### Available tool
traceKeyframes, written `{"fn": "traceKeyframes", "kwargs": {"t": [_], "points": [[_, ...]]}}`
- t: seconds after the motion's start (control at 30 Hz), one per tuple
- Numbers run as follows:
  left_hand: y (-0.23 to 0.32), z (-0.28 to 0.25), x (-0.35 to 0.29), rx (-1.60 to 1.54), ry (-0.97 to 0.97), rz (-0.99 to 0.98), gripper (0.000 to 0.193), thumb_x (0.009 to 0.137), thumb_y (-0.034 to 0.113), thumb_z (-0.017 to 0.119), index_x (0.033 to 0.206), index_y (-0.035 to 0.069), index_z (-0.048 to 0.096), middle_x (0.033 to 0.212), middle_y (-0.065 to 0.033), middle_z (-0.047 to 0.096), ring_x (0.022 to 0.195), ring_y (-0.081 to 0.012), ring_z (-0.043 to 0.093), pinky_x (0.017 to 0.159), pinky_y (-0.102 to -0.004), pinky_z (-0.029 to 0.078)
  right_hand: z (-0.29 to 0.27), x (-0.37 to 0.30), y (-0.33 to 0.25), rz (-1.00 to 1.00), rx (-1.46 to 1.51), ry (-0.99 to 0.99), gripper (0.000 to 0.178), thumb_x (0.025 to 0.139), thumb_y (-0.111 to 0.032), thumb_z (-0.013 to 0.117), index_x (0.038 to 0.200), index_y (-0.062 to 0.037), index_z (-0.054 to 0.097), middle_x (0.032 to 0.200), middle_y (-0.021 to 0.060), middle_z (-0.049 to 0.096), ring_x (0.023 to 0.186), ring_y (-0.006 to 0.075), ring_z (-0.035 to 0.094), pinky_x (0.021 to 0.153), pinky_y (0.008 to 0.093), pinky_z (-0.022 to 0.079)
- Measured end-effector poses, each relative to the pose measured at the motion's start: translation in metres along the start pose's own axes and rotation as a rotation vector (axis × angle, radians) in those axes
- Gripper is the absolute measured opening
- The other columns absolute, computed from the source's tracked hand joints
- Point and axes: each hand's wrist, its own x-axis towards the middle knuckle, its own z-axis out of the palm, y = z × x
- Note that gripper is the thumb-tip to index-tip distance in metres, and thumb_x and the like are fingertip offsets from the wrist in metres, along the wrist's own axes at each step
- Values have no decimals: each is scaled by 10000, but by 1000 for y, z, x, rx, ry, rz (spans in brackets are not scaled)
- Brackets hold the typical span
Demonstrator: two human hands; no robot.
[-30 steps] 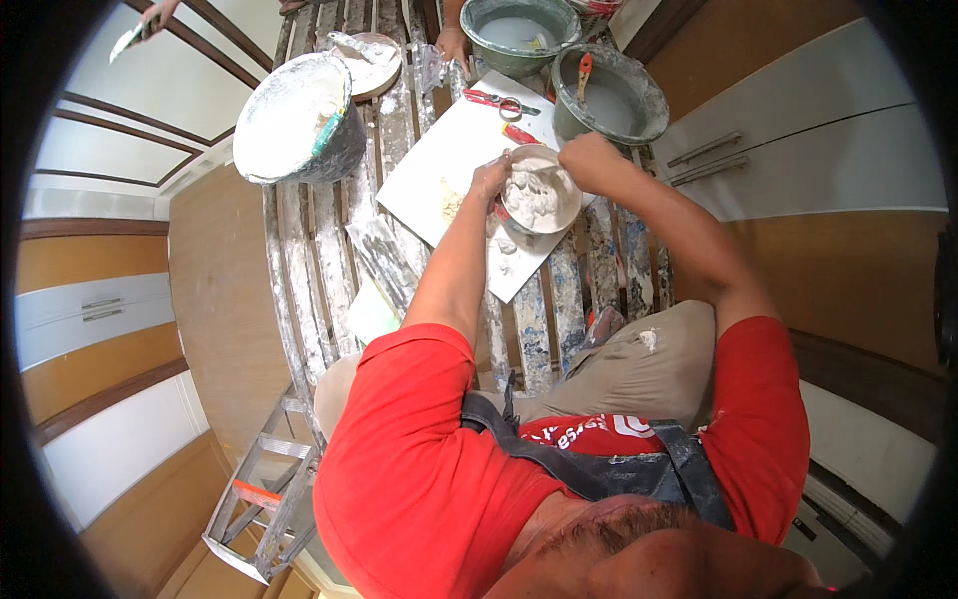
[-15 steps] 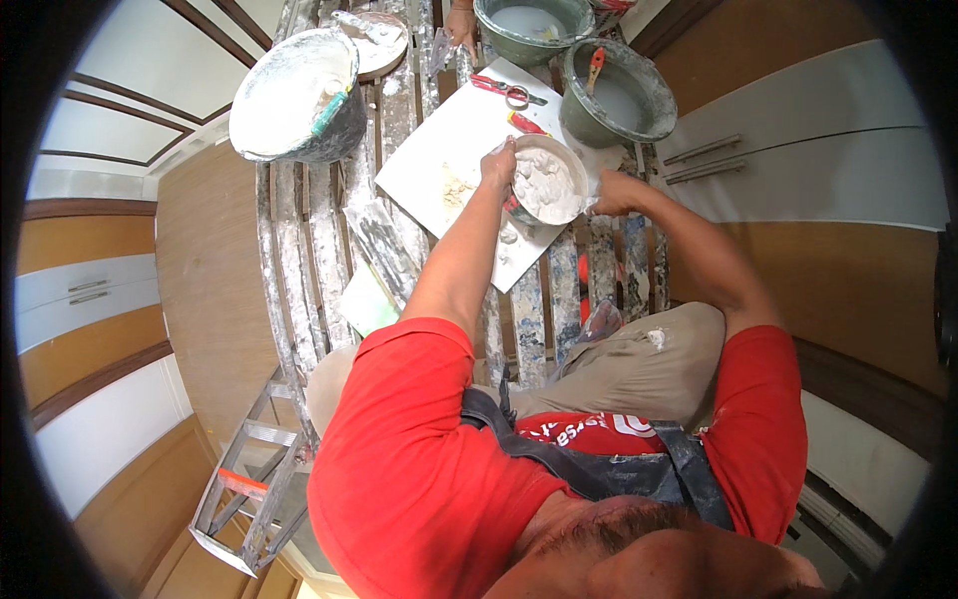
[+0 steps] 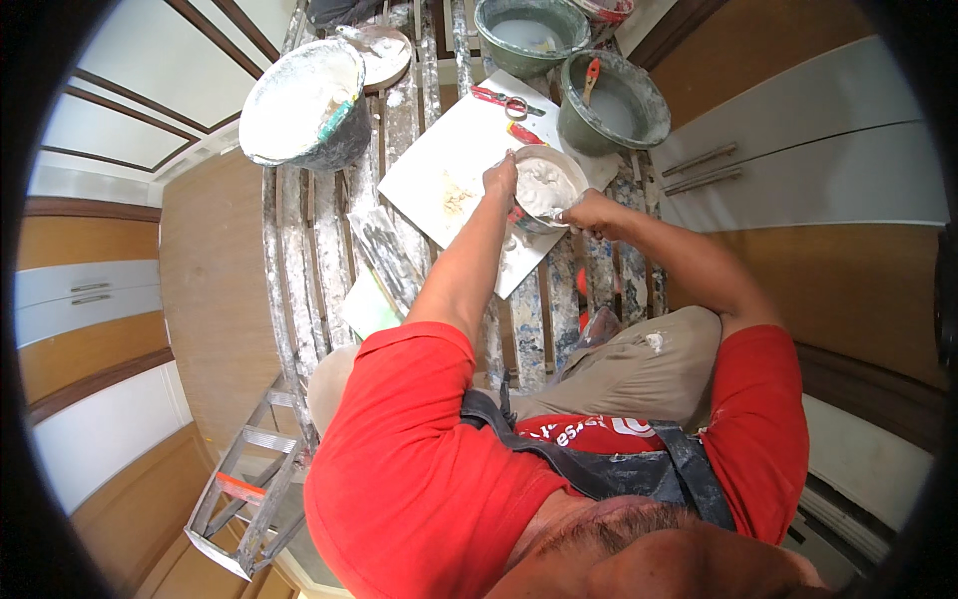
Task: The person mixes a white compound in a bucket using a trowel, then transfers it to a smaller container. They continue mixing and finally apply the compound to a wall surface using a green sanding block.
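Observation:
A round tub (image 3: 540, 226) of thick white plaster stands on a white board (image 3: 419, 160). My left hand (image 3: 500, 180) is closed on the tub's left rim. At its lower right rim, my right hand (image 3: 592, 213) is closed around what looks like a small tool. The tool's end meets the white plaster (image 3: 545, 186), but its kind is hidden. Just beyond the tub lies a red-handled tool (image 3: 525, 133). Farther up the board are scissors (image 3: 515, 106) beside another red-handled tool (image 3: 489, 95).
Two green buckets (image 3: 589, 135) of cloudy water stand at the far right, one holding a red-handled brush (image 3: 592, 75). A large bucket (image 3: 344, 145) of white material is far left. Slatted planks (image 3: 292, 260) support everything. A stepladder (image 3: 239, 489) stands lower left.
My right hand has moved left and slightly nearer me, to the tub's lower right rim. Another person's hand at the far edge has left view; dark clothing now shows at upper left.

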Motion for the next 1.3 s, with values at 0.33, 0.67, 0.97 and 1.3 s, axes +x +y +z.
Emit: {"fn": "traceKeyframes", "kwargs": {"t": [0.33, 0.67, 0.97, 1.3], "points": [[-7, -13, 7, -171, -74, -73, 492, 940, 365, 652, 1246, -7, 553, 1129, -185, 622, 930, -311, 654, 784, -462, 577, -35, 1, -30, 144, 363, -242, 269, 951, -339, 495, 826, -123, 595, 602, -35, 573, 414, 54, 409, 369, 237, 284], [-3, -14, 12, -246, -160, -50, 425, 955, 336, 633, 1171, -24, 567, 1052, -147, 647, 872, -281, 667, 748, -435, 585, -39, -7, -49, -371, -714, 317, 482, 795, -339, 616, 988, 97, 688, 929, 293, 685, 840, 402, 684, 746, 469, 539], [-5, -13, 18, -150, -138, -9, 355, 963, 309, 632, 1100, -16, 599, 1009, -121, 653, 920, -256, 648, 828, -384, 557, -41, 10, -34, -163, -637, 40, 487, 825, -345, 610, 920, 128, 676, 809, 276, 683, 717, 369, 687, 673, 442, 537], [8, -12, 3, -163, -248, -65, 282, 928, 258, 639, 1043, 1, 635, 938, -135, 670, 778, -265, 675, 705, -414, 586, -56, 42, -63, -40, -220, 29, 283, 827, -209, 538, 763, 35, 666, 652, 155, 620, 490, 226, 543, 430, 381, 391]]}}
